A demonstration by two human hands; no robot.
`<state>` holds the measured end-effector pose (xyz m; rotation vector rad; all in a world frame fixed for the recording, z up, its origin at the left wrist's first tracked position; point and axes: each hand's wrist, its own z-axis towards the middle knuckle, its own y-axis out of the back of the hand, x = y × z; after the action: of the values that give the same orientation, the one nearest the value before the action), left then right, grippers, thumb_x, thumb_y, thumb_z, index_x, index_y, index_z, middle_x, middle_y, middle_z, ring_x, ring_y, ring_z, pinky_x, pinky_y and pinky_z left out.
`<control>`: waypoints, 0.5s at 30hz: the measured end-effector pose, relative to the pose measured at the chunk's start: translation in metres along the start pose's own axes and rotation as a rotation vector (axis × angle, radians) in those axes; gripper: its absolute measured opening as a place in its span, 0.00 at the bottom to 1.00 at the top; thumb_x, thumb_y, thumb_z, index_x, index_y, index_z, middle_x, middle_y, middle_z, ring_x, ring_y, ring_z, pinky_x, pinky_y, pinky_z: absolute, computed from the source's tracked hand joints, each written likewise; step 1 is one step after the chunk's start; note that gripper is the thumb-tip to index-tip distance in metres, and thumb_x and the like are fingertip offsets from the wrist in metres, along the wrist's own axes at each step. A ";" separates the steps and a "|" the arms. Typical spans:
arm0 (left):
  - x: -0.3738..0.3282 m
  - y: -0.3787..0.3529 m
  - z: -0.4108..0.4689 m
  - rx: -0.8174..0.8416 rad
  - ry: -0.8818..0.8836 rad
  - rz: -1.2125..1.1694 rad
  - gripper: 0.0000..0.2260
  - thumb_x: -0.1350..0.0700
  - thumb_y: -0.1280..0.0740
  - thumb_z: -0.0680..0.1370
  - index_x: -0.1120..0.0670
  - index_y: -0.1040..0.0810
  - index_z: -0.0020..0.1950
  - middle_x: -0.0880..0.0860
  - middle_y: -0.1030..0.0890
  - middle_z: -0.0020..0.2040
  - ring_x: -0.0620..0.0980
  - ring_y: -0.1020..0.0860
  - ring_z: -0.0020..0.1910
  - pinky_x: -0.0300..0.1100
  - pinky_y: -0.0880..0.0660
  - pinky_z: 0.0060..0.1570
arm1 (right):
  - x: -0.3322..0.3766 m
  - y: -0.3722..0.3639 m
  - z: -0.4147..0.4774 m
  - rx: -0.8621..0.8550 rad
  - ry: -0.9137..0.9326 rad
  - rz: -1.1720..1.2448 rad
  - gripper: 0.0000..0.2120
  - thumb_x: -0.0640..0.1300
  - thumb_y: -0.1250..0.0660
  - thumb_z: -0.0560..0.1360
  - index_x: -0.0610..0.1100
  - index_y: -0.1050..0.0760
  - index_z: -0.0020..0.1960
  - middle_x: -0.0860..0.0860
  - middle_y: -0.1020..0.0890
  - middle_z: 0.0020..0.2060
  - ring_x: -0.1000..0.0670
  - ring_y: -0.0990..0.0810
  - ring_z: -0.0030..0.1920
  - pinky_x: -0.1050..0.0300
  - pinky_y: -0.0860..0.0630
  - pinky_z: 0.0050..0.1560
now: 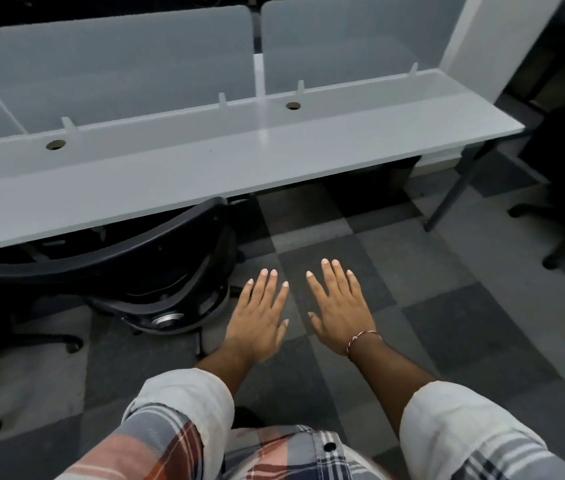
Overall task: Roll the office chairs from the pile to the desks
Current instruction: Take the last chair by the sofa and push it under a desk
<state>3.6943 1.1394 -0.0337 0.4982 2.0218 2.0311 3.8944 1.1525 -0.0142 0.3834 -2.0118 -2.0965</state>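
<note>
A black office chair (156, 251) stands pushed under the long white desk (225, 161) at the left, its backrest toward me and its wheeled base on the carpet. My left hand (260, 317) hovers flat, palm down, fingers straight, just right of the chair and touching nothing. My right hand (338, 306), with a thread bracelet at the wrist, is held out the same way beside it, empty. The desk's right half has no chair under it.
Grey partition panels (343, 43) rise behind the desk. A slanted desk leg (454, 195) stands at the right. Another chair's black base (558, 230) shows at the right edge. A white pillar (481, 39) is at the back right. Checkered carpet lies below my hands.
</note>
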 end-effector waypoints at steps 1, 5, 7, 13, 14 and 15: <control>-0.012 0.000 0.009 -0.003 -0.041 0.001 0.33 0.42 0.42 0.81 0.57 0.43 0.81 0.62 0.46 0.81 0.61 0.51 0.81 0.59 0.51 0.78 | -0.013 -0.001 -0.006 0.017 -0.032 0.002 0.40 0.56 0.31 0.73 0.46 0.43 0.79 0.38 0.44 0.78 0.37 0.47 0.78 0.37 0.45 0.76; -0.048 0.005 0.046 -0.010 -0.169 0.005 0.32 0.42 0.48 0.80 0.57 0.39 0.80 0.62 0.42 0.80 0.61 0.47 0.80 0.59 0.45 0.77 | -0.057 -0.007 -0.026 0.021 -0.150 0.023 0.40 0.56 0.28 0.71 0.45 0.39 0.78 0.37 0.40 0.77 0.37 0.44 0.78 0.37 0.41 0.74; -0.065 0.007 0.069 -0.015 -0.232 0.007 0.32 0.42 0.48 0.79 0.57 0.36 0.79 0.63 0.39 0.79 0.62 0.44 0.80 0.59 0.45 0.77 | -0.079 -0.010 -0.034 0.021 -0.206 0.033 0.41 0.57 0.28 0.70 0.45 0.38 0.77 0.37 0.39 0.76 0.37 0.43 0.77 0.37 0.39 0.74; -0.124 0.006 0.152 -0.027 -0.427 0.005 0.32 0.42 0.42 0.79 0.57 0.37 0.79 0.63 0.39 0.79 0.62 0.44 0.80 0.59 0.43 0.77 | -0.153 -0.023 -0.049 0.049 -0.382 0.024 0.40 0.61 0.31 0.71 0.45 0.38 0.77 0.38 0.39 0.76 0.37 0.43 0.77 0.37 0.40 0.74; -0.134 0.006 0.167 -0.038 -0.465 0.005 0.32 0.42 0.41 0.79 0.57 0.36 0.78 0.63 0.38 0.78 0.62 0.43 0.79 0.59 0.42 0.76 | -0.167 -0.025 -0.049 0.065 -0.414 0.022 0.40 0.61 0.31 0.72 0.45 0.38 0.77 0.38 0.39 0.76 0.37 0.43 0.77 0.37 0.40 0.74; -0.145 0.005 0.186 -0.050 -0.511 0.005 0.31 0.42 0.41 0.79 0.58 0.34 0.78 0.63 0.36 0.78 0.62 0.41 0.78 0.59 0.41 0.76 | -0.183 -0.028 -0.047 0.077 -0.450 0.024 0.40 0.62 0.32 0.72 0.45 0.39 0.78 0.38 0.39 0.77 0.37 0.43 0.77 0.37 0.40 0.74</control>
<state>3.9009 1.2523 -0.0421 0.9037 1.6566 1.7221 4.0832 1.1692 -0.0366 -0.1168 -2.3221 -2.2489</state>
